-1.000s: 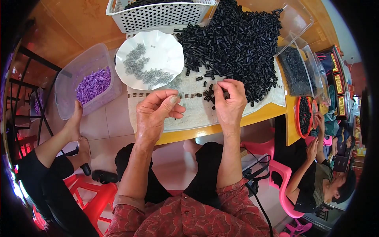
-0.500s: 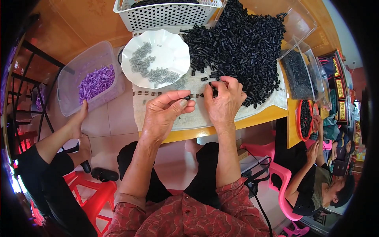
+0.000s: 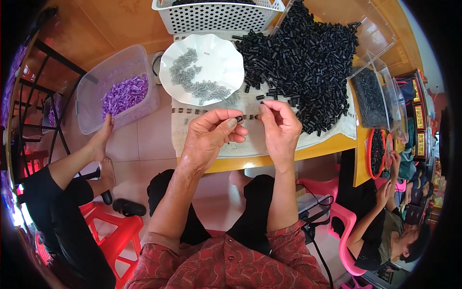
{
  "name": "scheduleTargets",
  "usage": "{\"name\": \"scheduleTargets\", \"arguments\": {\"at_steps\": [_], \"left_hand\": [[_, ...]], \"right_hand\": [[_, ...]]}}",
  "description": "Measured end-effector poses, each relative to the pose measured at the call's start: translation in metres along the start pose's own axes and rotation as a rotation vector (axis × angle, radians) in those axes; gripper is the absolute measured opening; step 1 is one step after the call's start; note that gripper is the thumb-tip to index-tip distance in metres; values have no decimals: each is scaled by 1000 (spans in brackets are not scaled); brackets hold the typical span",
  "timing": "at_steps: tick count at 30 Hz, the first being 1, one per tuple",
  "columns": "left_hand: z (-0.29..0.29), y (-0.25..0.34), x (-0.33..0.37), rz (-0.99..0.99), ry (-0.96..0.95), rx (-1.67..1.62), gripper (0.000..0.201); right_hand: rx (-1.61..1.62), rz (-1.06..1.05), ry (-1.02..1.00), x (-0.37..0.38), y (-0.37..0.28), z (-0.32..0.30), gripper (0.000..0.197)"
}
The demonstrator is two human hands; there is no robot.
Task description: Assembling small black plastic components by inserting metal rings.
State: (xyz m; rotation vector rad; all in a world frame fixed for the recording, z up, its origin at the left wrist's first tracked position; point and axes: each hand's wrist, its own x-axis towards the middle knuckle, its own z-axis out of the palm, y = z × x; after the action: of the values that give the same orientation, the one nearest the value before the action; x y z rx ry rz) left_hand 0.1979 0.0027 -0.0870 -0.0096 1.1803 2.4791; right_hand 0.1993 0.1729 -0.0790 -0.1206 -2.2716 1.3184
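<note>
My left hand pinches a small black plastic tube between thumb and fingertips above the near edge of the yellow table. My right hand is a few centimetres to its right, fingers closed on another small black piece. Behind the hands lies a big heap of black tubes on a white cloth. A white scalloped plate holding small metal springs stands beyond my left hand.
A white perforated basket stands at the table's far edge. Clear tubs of black parts sit on the right. On the floor left, a clear bin of purple pieces and another person's feet. A seated person works at lower right.
Both hands have drawn back from the heap toward the table's near edge and come close together, each holding a small black piece.
</note>
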Motion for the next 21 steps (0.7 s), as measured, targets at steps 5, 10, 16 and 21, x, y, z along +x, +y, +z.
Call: {"name": "scheduleTargets", "arguments": {"at_steps": [5, 10, 16, 21], "left_hand": [[-2, 2, -1, -2, 27, 0, 22], [-2, 1, 0, 17, 53, -11, 21], [-3, 1, 0, 23, 44, 34, 20], [-3, 3, 0, 20, 57, 28, 20]], "right_hand": [[489, 293, -253, -2, -17, -4, 13], [506, 325, -332, -3, -14, -9, 16], [516, 271, -348, -5, -14, -7, 18], [448, 199, -338, -6, -12, -3, 14]]}}
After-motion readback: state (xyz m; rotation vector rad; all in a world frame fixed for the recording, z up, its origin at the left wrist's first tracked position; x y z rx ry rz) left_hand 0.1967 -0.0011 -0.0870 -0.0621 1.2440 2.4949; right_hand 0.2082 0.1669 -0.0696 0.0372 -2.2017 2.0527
